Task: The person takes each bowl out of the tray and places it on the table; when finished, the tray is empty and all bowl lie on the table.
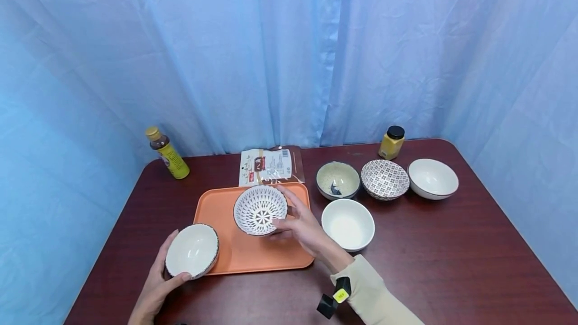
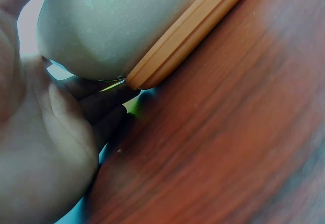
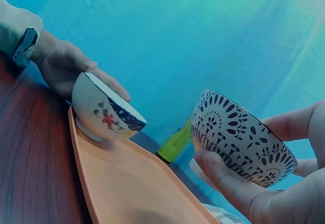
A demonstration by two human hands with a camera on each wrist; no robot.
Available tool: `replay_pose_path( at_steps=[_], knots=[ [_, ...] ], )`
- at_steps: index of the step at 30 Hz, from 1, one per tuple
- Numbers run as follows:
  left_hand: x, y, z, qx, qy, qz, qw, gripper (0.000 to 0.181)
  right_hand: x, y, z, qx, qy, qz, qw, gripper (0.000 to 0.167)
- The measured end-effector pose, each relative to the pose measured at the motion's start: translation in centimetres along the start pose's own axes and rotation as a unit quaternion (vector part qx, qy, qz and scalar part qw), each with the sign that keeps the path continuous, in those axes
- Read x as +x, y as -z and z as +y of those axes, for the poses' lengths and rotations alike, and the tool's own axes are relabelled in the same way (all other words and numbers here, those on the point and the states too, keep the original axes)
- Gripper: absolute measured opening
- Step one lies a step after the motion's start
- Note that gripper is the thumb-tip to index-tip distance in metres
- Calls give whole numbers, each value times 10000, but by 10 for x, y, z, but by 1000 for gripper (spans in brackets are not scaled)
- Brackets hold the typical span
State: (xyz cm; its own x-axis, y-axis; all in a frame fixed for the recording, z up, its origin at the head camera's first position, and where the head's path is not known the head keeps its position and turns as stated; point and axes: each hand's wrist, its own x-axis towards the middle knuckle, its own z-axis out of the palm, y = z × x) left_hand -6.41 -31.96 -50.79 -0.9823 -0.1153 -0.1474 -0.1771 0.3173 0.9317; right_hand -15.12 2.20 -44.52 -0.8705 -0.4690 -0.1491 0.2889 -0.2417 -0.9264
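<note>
My left hand (image 1: pixel 157 277) grips a white bowl (image 1: pixel 192 251) by its side, thumb at the near rim, over the left front corner of the orange tray (image 1: pixel 289 260). In the right wrist view this bowl (image 3: pixel 104 109) shows a red flower and a dark blue band outside. My right hand (image 1: pixel 303 224) holds a black-and-white patterned bowl (image 1: pixel 260 210) by its right side, thumb and fingers on opposite faces. That bowl (image 3: pixel 238 137) is tilted and raised above the tray. The left wrist view shows the underside of the white bowl (image 2: pixel 111 26) close to the tray's edge (image 2: pixel 188 31).
Right of the tray stand a plain white bowl (image 1: pixel 348 225), a greenish bowl (image 1: pixel 337 180), a patterned bowl (image 1: pixel 385 179) and a dark-rimmed white bowl (image 1: pixel 433 179). Behind are a yellow jar (image 1: pixel 391 143), a food packet (image 1: pixel 271 165) and, at left, a yellow-labelled bottle (image 1: pixel 168 153).
</note>
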Motion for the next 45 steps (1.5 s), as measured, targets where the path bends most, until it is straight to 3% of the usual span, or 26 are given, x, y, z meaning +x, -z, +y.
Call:
replay_pose_path(
  at_steps=[16,36,45],
  knots=[
    [-1,0,-1,-67,-114,37,9999,100,-33,44,-14,-43,288,227,9993,85],
    [1,0,-1,80,88,59,9999,100,-75,90,-29,9,527,610,9967,84],
    [0,0,-1,26,45,54,10000,100,-96,110,-35,94,800,652,9946,79]
  ],
)
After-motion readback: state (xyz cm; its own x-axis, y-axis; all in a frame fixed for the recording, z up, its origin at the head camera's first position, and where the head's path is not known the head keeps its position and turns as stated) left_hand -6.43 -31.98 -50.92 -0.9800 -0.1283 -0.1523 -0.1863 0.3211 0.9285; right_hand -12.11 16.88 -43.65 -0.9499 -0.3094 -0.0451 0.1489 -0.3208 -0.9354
